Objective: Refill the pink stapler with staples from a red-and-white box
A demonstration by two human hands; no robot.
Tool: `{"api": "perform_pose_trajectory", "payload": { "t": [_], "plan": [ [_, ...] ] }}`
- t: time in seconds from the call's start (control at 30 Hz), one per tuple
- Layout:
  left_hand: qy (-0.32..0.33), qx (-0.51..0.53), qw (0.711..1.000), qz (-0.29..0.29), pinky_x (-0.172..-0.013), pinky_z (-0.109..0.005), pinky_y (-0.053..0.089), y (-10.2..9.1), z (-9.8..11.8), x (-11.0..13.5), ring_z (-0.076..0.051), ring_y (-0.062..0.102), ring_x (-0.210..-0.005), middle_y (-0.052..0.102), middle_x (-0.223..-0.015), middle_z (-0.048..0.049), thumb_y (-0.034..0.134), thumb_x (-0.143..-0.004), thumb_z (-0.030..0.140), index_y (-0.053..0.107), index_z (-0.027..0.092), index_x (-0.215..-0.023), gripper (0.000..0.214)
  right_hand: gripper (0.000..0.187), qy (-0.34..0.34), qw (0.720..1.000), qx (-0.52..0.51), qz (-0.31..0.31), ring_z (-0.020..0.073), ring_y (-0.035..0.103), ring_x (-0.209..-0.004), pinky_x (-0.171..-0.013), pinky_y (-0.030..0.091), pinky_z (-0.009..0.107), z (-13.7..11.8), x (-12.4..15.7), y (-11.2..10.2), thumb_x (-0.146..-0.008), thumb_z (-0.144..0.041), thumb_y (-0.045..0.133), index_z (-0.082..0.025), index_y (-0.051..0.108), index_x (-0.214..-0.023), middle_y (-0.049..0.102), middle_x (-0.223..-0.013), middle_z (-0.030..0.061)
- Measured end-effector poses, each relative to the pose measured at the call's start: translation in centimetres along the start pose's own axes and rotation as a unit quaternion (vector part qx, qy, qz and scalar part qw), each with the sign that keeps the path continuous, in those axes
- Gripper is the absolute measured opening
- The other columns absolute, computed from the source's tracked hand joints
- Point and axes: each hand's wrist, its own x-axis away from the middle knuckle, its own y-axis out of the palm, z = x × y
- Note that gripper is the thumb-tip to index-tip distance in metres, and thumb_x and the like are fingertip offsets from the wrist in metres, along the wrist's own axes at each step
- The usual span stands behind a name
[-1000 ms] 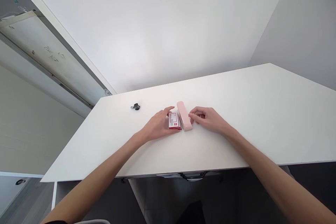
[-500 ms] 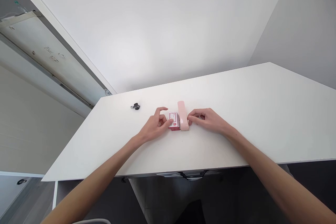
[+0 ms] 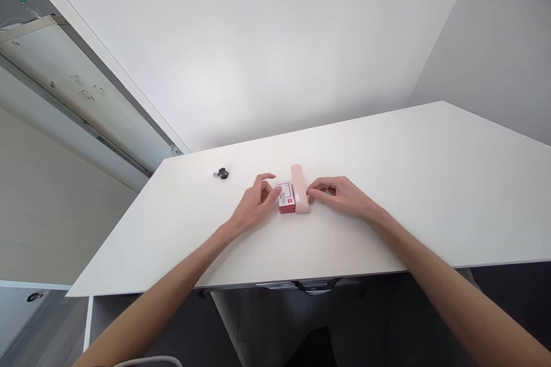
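A small stack of red-and-white boxes, apparently staple boxes, stands on the white desk against the left side of a pink stapler. My left hand is at the left of the stack; its thumb tip touches the top box near its upper left corner. The left index finger stretches out past the far side, and the other fingers are loosely bent. On the stapler's right side, my right hand has thumb and fingertips pinched together at the lower edge. What lies between those fingertips is mostly hidden.
Black binder clips lie on the desk to the far left. A white wall rises behind the desk's back edge. Below the front edge, a black handle shows.
My left thumb has slid from the top box's lower part up to its upper left corner. The boxes now sit more evenly stacked and nearer the stapler. The right hand stays put.
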Motion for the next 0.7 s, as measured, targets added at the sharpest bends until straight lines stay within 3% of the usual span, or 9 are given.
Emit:
{"api": "perform_pose_trajectory", "payload": {
  "t": [0.13, 0.27, 0.43, 0.6, 0.7],
  "plan": [
    [0.040, -0.114, 0.979, 0.166, -0.089, -0.039, 0.050, -1.9, -3.0, -0.9, -0.023, 0.061, -0.097, 0.064, -0.104, -0.0065, 0.048, -0.104, 0.049, 0.055, 0.022, -0.126, 0.035, 0.025, 0.010, 1.000, -0.003, 0.004, 0.0184, 0.060, -0.080, -0.069, 0.040, 0.032, 0.0, 0.0, 0.0, -0.097, -0.041, 0.058, -0.027, 0.078, -0.092, 0.081, -0.094, -0.0016],
    [0.034, -0.258, 0.935, 0.239, -0.116, -0.055, 0.037, -4.9, -6.9, -0.9, -0.035, 0.048, -0.135, 0.058, -0.139, -0.0155, 0.059, -0.094, 0.038, 0.053, 0.020, -0.132, 0.043, 0.024, 0.014, 1.000, -0.004, 0.008, 0.0184, 0.060, -0.079, -0.067, 0.039, 0.032, 0.0, 0.0, 0.0, -0.096, -0.041, 0.058, -0.027, 0.077, -0.091, 0.081, -0.093, -0.0015],
    [-0.041, -0.288, 0.929, 0.227, -0.121, -0.062, 0.030, -7.0, -9.4, 0.3, -0.038, 0.033, -0.150, 0.058, -0.144, -0.0188, 0.059, -0.092, 0.037, 0.040, 0.017, -0.148, 0.063, 0.026, 0.009, 1.000, -0.001, 0.006, 0.0188, 0.060, -0.079, -0.067, 0.040, 0.033, 0.0, -0.1, 0.1, -0.096, -0.041, 0.057, -0.026, 0.077, -0.092, 0.081, -0.094, -0.0003],
    [-0.055, -0.290, 0.936, 0.193, -0.121, -0.061, 0.032, -7.3, -9.8, 0.5, -0.038, 0.039, -0.147, 0.057, -0.150, -0.0178, 0.054, -0.093, 0.039, 0.037, 0.016, -0.155, 0.068, 0.028, 0.013, 1.000, 0.003, 0.010, 0.0189, 0.060, -0.078, -0.067, 0.041, 0.033, -0.1, 0.0, 0.1, -0.096, -0.044, 0.057, -0.026, 0.078, -0.092, 0.081, -0.093, 0.0002],
    [-0.067, -0.312, 0.929, 0.185, -0.120, -0.061, 0.034, -7.0, -9.9, 0.1, -0.041, 0.040, -0.146, 0.052, -0.152, -0.0211, 0.049, -0.095, 0.039, 0.045, 0.014, -0.153, 0.063, 0.027, 0.012, 1.000, 0.002, 0.012, 0.0190, 0.061, -0.078, -0.067, 0.041, 0.033, 0.0, 0.0, 0.1, -0.095, -0.043, 0.057, -0.026, 0.078, -0.091, 0.081, -0.093, 0.0006]
  ]
}}
